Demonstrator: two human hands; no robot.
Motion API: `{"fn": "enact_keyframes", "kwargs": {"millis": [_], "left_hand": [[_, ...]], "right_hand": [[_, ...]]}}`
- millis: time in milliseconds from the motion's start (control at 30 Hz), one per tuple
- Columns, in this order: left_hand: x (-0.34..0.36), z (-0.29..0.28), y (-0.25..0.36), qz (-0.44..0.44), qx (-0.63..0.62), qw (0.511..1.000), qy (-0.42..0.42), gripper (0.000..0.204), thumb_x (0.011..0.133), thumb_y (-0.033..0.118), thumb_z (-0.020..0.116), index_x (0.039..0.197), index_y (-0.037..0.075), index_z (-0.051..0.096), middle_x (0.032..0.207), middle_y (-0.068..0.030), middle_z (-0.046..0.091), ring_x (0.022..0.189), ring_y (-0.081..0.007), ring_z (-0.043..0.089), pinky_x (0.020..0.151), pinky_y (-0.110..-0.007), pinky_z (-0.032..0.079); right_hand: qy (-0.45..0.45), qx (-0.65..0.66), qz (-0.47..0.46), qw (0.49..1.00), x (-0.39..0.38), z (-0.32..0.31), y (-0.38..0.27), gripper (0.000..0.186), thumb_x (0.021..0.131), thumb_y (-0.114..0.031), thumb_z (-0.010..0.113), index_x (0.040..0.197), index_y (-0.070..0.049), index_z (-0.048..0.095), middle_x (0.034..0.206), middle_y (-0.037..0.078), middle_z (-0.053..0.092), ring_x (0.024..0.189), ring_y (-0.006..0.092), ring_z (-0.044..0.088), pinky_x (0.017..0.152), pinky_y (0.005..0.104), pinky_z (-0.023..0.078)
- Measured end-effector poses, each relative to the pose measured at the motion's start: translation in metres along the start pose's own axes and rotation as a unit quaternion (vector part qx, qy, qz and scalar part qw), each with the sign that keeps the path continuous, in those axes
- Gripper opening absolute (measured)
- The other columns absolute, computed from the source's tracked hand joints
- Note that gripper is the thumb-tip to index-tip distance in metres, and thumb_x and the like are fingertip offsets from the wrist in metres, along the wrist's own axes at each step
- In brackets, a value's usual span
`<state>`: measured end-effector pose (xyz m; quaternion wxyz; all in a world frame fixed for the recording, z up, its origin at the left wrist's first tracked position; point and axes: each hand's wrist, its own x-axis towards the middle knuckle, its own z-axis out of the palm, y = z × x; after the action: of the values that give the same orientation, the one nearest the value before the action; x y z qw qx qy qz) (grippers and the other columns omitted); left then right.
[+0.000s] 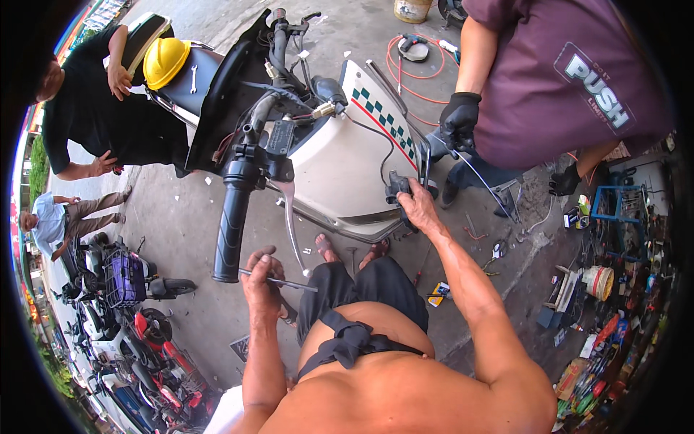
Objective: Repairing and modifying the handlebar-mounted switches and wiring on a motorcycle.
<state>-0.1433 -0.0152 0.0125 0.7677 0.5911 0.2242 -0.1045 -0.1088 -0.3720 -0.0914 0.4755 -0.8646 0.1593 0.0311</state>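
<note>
My left hand (260,283) is closed round a thin metal rod (298,286), which points to the right just below the motorbike's black handlebar grip (233,224). Its handle end, if there is one, is hidden in my fingers. At the front of the white body panel (340,166), my right hand (419,207) grips a small black part (397,188). A thin black wire runs from that part up over the panel. The silver brake lever (290,224) hangs between my two hands.
A co-worker's black-gloved hand (461,119) holds a thin pale rod or cable at the right. Tools and parts (607,347) crowd the far right. A yellow helmet (165,63) and a wrench (193,79) lie on the seat. Parked motorbikes (137,340) line the left.
</note>
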Motion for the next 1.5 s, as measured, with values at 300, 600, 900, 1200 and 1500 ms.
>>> {"fn": "enact_keyframes", "kwargs": {"millis": [300,600,900,1200,1500], "left_hand": [[0.012,-0.063,0.044,0.074,-0.156,0.965,0.199,0.034,0.095,0.029,0.051,0.11,-0.002,0.056,0.07,-0.0038,0.054,0.053,-0.0118,0.048,0.045,-0.023,0.037],[-0.011,-0.088,0.094,0.207,-0.143,0.942,0.223,0.042,0.097,0.042,0.051,0.108,0.002,0.055,0.063,-0.0027,0.047,0.049,-0.0112,0.038,0.049,-0.027,0.031],[-0.036,-0.081,0.176,0.411,-0.134,0.871,0.233,0.042,0.098,0.04,0.05,0.117,0.002,0.051,0.068,-0.0008,0.043,0.058,-0.011,0.04,0.053,-0.026,0.035],[-0.001,-0.071,0.255,0.503,-0.15,0.85,-0.032,0.028,0.103,0.019,0.04,0.115,-0.003,0.052,0.072,-0.0021,0.042,0.054,-0.0076,0.033,0.05,-0.023,0.032],[0.107,-0.072,0.318,0.449,-0.382,0.801,-0.106,0.019,0.101,0.02,0.043,0.096,0.004,0.051,0.064,-0.0009,0.043,0.049,-0.0097,0.034,0.046,-0.026,0.029]], "right_hand": [[-0.069,-0.037,-0.018,0.997,-0.007,-0.005,0.034,0.049,0.083,-0.026,0.052,0.124,0.0,0.05,0.104,0.028,0.062,0.101,0.0432,0.058,0.089,0.0436,0.045],[-0.068,0.031,0.031,0.997,0.017,0.002,0.045,0.048,0.078,-0.018,0.051,0.123,-0.001,0.054,0.116,0.024,0.061,0.11,0.037,0.057,0.094,0.0379,0.044],[0.104,-0.052,-0.013,0.993,0.002,0.012,0.031,0.051,0.078,-0.018,0.065,0.122,0.005,0.051,0.129,0.022,0.049,0.12,0.0365,0.047,0.102,0.0389,0.038],[-0.093,0.411,-0.012,0.907,-0.009,0.034,-0.189,0.06,0.093,-0.048,0.053,0.125,0.002,0.05,0.108,0.014,0.061,0.099,0.0212,0.059,0.084,0.0346,0.048],[-0.091,0.521,0.023,0.848,0.008,0.072,-0.261,0.049,0.092,-0.054,0.051,0.119,-0.014,0.057,0.102,0.001,0.064,0.093,0.0106,0.059,0.073,0.0327,0.049]]}}
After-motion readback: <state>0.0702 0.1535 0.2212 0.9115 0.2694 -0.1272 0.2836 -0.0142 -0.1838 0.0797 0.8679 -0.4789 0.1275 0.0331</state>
